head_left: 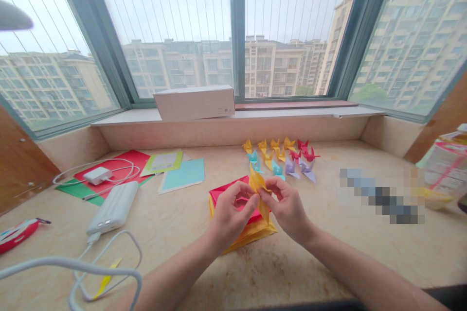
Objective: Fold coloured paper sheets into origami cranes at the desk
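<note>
Between my two hands is a yellow folded paper crane, held upright with its pointed parts sticking up and down. My left hand pinches it from the left, thumb and fingers closed. From the right, my right hand pinches its other side. Below the hands lies a stack of red and yellow paper, partly hidden by my left hand. Just beyond stand several small folded paper cranes in rows: yellow cranes, red cranes, blue cranes and lilac cranes.
On the left lie a white power bank, a charger with cable, and coloured paper sheets. A red and white object is at far left. A white box rests on the sill. A plastic container stands right.
</note>
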The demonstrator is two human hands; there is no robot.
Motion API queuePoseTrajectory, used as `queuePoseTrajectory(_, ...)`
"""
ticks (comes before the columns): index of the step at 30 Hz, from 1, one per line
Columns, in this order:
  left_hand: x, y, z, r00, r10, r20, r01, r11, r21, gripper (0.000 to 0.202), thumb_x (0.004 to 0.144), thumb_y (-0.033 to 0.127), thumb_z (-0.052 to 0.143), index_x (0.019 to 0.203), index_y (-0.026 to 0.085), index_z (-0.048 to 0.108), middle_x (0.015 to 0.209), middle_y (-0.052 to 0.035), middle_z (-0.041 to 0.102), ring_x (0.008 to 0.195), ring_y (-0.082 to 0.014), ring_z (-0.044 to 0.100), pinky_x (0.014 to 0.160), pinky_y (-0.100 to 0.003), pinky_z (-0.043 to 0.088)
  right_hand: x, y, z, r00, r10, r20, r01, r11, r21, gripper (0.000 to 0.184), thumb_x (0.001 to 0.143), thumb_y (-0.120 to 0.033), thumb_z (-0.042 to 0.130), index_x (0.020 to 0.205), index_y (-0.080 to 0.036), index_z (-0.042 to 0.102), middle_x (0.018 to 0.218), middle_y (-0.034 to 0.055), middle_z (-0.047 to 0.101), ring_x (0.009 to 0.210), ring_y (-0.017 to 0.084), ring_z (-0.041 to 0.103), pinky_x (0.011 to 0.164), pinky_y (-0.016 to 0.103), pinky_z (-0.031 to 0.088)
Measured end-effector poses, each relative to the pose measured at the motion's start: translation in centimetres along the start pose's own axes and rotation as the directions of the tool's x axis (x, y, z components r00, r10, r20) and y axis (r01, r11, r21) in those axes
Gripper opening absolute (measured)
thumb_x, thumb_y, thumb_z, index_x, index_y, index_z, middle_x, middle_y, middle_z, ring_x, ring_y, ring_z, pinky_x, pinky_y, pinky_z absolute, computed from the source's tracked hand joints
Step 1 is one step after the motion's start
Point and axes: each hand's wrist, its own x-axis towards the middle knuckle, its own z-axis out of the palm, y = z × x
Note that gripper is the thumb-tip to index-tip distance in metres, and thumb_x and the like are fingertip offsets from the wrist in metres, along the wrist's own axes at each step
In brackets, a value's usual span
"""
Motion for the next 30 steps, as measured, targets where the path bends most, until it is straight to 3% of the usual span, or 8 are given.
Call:
queuePoseTrajectory(3,0.1,-0.1,-0.2,0.999,-0.031,-0.024,0.031,0.999,0.029,0.026,0.082,0.038,0.073,0.081,0.015,0.059,0.079,-0.0034,0.066,0.072,-0.0152,0.064,0.063,-0.025,0.051,-0.1,-0.5,0.1,0.994,0.009,0.107,-0.018,0.996,0.089,0.014,0.085,-0.031,0.070,0.095,-0.021,0.068,0.090,0.0038,0.071,0.084,0.019,0.065,0.079,0.031,0.051)
queuePoseTrajectory(6,0.4,0.1,-0.5,0.998,-0.039,-0.059,0.038,0.999,-0.006,0.028,0.082,0.039,0.072,0.078,0.015,0.057,0.073,-0.0020,0.065,0.069,-0.0143,0.063,0.062,-0.023,0.051,0.0,-1.0,-0.1,0.973,0.062,0.223,-0.119,0.960,0.252,0.018,0.088,-0.031,0.067,0.104,-0.022,0.069,0.099,0.0051,0.073,0.091,0.020,0.067,0.086,0.034,0.051)
queuePoseTrajectory(11,0.5,0.9,-0.6,0.998,-0.035,-0.056,0.030,0.996,-0.081,0.025,0.087,0.038,0.065,0.081,0.014,0.060,0.074,-0.0031,0.067,0.067,-0.0148,0.065,0.066,-0.027,0.054,0.7,-1.6,-1.0,0.922,0.177,0.346,-0.335,0.811,0.479,0.019,0.088,-0.034,0.068,0.101,-0.020,0.071,0.095,0.0055,0.074,0.086,0.020,0.069,0.086,0.036,0.051)
queuePoseTrajectory(17,0.5,0.8,-0.6,0.998,-0.030,-0.050,0.024,0.993,-0.112,0.025,0.085,0.037,0.068,0.083,0.013,0.063,0.075,-0.0035,0.068,0.063,-0.0131,0.063,0.063,-0.025,0.053,1.4,-2.2,-1.9,0.837,0.183,0.515,-0.466,0.731,0.498,0.031,0.083,-0.032,0.074,0.110,-0.019,0.071,0.097,0.0071,0.075,0.084,0.018,0.070,0.084,0.034,0.051)
queuePoseTrajectory(23,0.5,0.8,-0.4,0.999,-0.031,-0.026,0.027,0.987,-0.159,0.026,0.084,0.039,0.071,0.086,0.014,0.062,0.074,-0.0022,0.068,0.061,-0.0119,0.063,0.061,-0.025,0.053,1.4,-2.2,-2.1,0.846,0.212,0.490,-0.460,0.755,0.468,0.037,0.077,-0.035,0.080,0.109,-0.020,0.072,0.101,0.0075,0.075,0.092,0.021,0.069,0.089,0.037,0.051)
queuePoseTrajectory(30,0.6,0.5,-0.4,0.998,0.012,-0.067,-0.027,0.972,-0.234,0.027,0.084,0.035,0.072,0.098,0.018,0.056,0.080,0.0010,0.064,0.062,-0.0106,0.064,0.060,-0.023,0.054,1.7,-1.5,-2.0,0.904,0.239,0.353,-0.393,0.788,0.473,0.033,0.076,-0.037,0.080,0.104,-0.021,0.073,0.099,0.0062,0.075,0.090,0.020,0.069,0.088,0.038,0.052)
